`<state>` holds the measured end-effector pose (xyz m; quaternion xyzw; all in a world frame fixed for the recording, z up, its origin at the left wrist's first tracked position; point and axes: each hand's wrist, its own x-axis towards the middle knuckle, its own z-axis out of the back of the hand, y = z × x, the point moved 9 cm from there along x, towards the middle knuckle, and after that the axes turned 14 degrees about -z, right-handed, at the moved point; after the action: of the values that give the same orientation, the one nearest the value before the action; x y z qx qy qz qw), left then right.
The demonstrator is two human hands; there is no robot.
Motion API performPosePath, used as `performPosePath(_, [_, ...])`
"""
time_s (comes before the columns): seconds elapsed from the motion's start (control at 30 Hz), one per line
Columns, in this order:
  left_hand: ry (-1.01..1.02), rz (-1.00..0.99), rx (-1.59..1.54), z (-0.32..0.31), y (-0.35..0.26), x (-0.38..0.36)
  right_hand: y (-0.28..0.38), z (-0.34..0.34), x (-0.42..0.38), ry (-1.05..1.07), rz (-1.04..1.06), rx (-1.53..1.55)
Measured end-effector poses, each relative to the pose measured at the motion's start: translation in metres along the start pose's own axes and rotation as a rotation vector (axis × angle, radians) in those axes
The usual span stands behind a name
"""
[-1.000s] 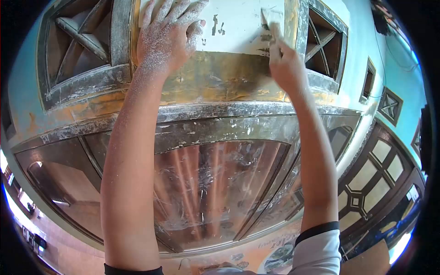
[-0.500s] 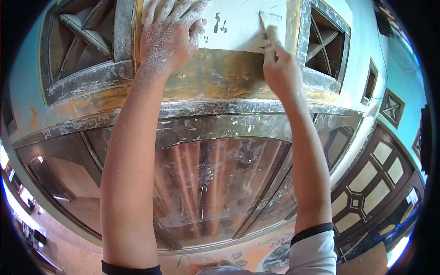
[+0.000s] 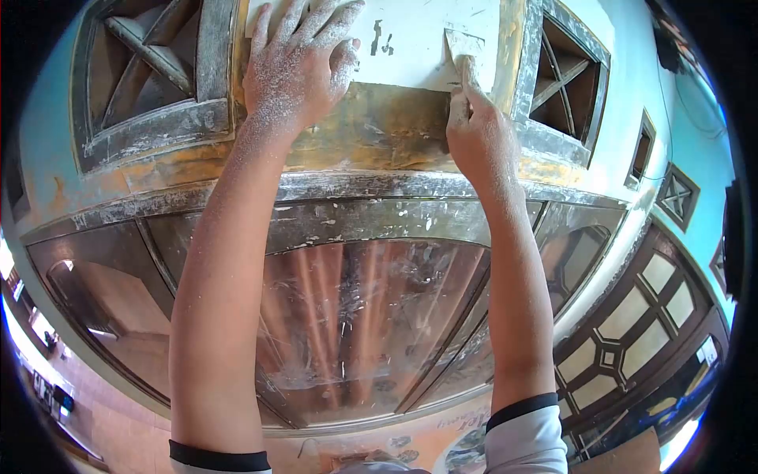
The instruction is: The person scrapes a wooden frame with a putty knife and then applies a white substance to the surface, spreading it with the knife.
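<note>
High on the wall, a white panel (image 3: 414, 51) shows dark chipped patches and a ragged lower edge. My left hand (image 3: 294, 79), coated in white dust, rests on the panel's left side with fingers spread. In my right hand (image 3: 485, 130) is a putty knife (image 3: 460, 45), held by its handle with the index finger stretched along it. Its flat blade lies against the panel's right part. Under the panel runs a bare, stained brown-yellow strip (image 3: 387, 130).
Openings with crossed bars, left (image 3: 142, 59) and right (image 3: 559, 83), flank the panel. Below is a paint-speckled wooden frame (image 3: 379, 217) around a reddish, streaked glass pane (image 3: 355, 316). A dark door with pale panels (image 3: 624, 340) stands at right.
My right hand and forearm have shifted slightly left and down, and the index finger now lies along the putty knife. My left hand stays on the panel.
</note>
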<state>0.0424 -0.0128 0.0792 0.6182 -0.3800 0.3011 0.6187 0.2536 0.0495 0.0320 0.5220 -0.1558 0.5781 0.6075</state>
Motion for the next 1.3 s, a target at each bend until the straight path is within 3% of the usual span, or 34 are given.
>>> performPosePath(0.23, [0.034, -0.001, 0.007, -0.001, 0.000, 0.001, 0.015, 0.023, 0.055, -0.156, 0.117, 0.047])
performPosePath(0.5, [0.011, 0.003, 0.017, 0.000, -0.001, 0.001, 0.008, 0.010, 0.018, -0.030, 0.038, -0.007])
performPosePath(0.63, [0.011, -0.009, 0.009, 0.001, -0.003, 0.000, 0.016, 0.024, 0.051, -0.164, 0.109, 0.017])
performPosePath(0.83, [-0.006, 0.001, 0.006, 0.000, -0.003, -0.002, 0.006, 0.002, -0.003, -0.062, 0.036, -0.046])
performPosePath(1.0, [0.005, -0.004, 0.022, -0.001, -0.003, -0.002, 0.016, 0.022, 0.034, -0.145, 0.107, 0.039])
performPosePath(1.1, [0.004, 0.001, 0.011, -0.001, -0.002, -0.002, 0.013, 0.012, 0.035, -0.087, 0.089, 0.006])
performPosePath(1.3, [-0.001, -0.001, 0.039, -0.001, -0.003, -0.002, 0.005, -0.003, -0.019, -0.015, 0.006, -0.006])
